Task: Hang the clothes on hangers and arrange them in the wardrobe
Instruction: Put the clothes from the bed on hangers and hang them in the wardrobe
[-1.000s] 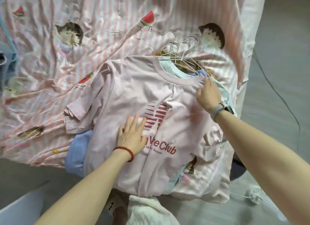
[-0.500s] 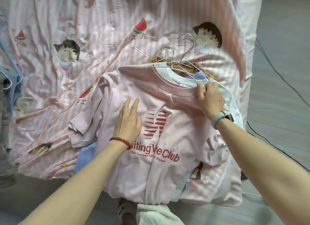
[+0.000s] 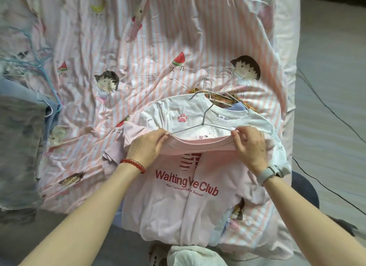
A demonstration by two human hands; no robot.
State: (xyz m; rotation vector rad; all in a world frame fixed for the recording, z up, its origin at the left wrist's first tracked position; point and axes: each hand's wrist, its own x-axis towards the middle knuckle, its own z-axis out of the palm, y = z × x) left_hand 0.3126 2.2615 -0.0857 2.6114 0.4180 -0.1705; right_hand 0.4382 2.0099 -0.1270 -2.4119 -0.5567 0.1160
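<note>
A pink T-shirt (image 3: 184,204) with red "Waiting We Club" print lies on top of a clothes pile on the bed. My left hand (image 3: 147,148) pinches its collar on the left and my right hand (image 3: 249,146) pinches it on the right, holding the neck open. A thin wire hanger (image 3: 204,125) lies across the open collar, its hook pointing away from me. Beneath lies a white T-shirt (image 3: 190,115) with a small paw print, on its own hanger. More wire hangers (image 3: 215,83) and a plaid garment (image 3: 223,99) stick out behind.
The bed is covered by a pink striped cartoon sheet (image 3: 122,53). Grey-blue clothes (image 3: 19,131) and blue hangers (image 3: 45,71) sit at the left edge. A white garment (image 3: 190,255) lies near my feet. Cables (image 3: 326,107) run over the grey floor on the right.
Both hands left the shirt's chest and shoulder and took hold of its collar. The collar is pulled toward me, uncovering the white T-shirt underneath, and a hanger now lies at the neck opening.
</note>
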